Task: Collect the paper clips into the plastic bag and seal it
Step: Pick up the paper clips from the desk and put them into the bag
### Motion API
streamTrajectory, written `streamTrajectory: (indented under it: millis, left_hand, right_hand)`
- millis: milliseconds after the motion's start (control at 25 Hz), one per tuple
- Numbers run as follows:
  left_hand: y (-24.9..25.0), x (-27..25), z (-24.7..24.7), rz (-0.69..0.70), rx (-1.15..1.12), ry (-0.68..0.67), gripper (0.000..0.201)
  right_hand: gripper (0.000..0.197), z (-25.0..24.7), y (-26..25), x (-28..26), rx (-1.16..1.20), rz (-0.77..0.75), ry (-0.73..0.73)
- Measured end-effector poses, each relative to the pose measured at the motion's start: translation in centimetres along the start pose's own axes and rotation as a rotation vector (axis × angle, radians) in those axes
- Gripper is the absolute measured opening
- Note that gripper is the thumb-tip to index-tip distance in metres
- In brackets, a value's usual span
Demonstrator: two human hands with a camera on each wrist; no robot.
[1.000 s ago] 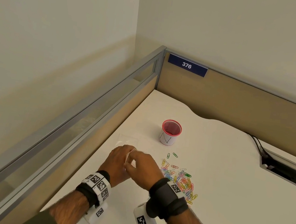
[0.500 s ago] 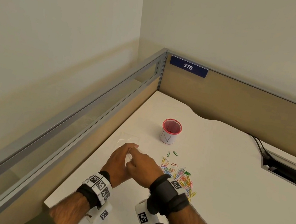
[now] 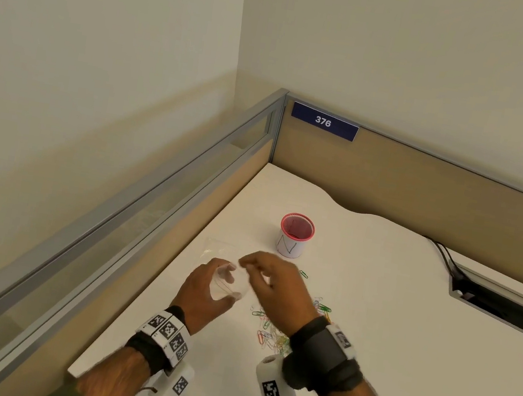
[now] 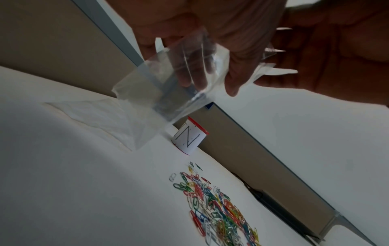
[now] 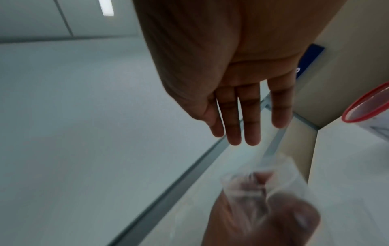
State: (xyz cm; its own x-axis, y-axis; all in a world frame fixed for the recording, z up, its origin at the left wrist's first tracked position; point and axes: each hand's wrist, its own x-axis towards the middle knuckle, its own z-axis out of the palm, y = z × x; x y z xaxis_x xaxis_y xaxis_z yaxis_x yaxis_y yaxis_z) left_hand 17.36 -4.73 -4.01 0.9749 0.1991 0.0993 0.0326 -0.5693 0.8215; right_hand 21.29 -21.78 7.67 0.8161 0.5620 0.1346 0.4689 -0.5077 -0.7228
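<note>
My left hand (image 3: 221, 289) grips the mouth of a clear plastic bag (image 3: 233, 282), lifted a little off the white desk (image 3: 388, 320). In the left wrist view its fingers (image 4: 189, 78) show through the plastic bag (image 4: 160, 93), whose lower part trails down onto the desk. My right hand (image 3: 248, 261) hovers just right of the bag's top. In the right wrist view its fingers (image 5: 248, 126) are straight and hold nothing. A heap of coloured paper clips (image 3: 276, 333) lies on the desk under my right wrist, also in the left wrist view as paper clips (image 4: 216, 208).
A red-rimmed cup (image 3: 295, 237) with a white label stands behind the clips. Low partition walls (image 3: 424, 196) close off the desk's left and far sides. A cable slot (image 3: 503, 304) with a black cable lies at the right. The desk's near-left corner (image 3: 74, 373) is by my left forearm.
Both hands were pressed together at the bag on the desk. Now they have drawn apart: the left holds the bag's mouth up, the right has come off it.
</note>
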Motion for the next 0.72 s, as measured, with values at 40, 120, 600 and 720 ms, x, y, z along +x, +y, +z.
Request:
streamTrajectory:
  millis: [40, 120, 600, 720]
  left_hand:
    - [-0.3, -0.1, -0.3, 0.009, -0.031, 0.020, 0.049]
    - [-0.8, -0.4, -0.7, 0.006, -0.070, 0.052, 0.051]
    - [-0.9, -1.1, -1.5, -0.026, -0.118, 0.105, 0.064]
    - [-0.5, -1.1, -1.3, -0.021, -0.119, 0.100, 0.065]
  right_hand:
    - [0.020, -1.2, 1.0, -0.3, 0.031, 0.024, 0.055]
    - [0.019, -3.2, 5.1, -0.9, -0.021, 0.167, 0.084]
    - [0.023, 1.7, 17.8, -3.4, -0.333, 0.761, -0.097]
    - [0.023, 0.4, 18.4, -1.2, -0.384, 0.711, -0.053]
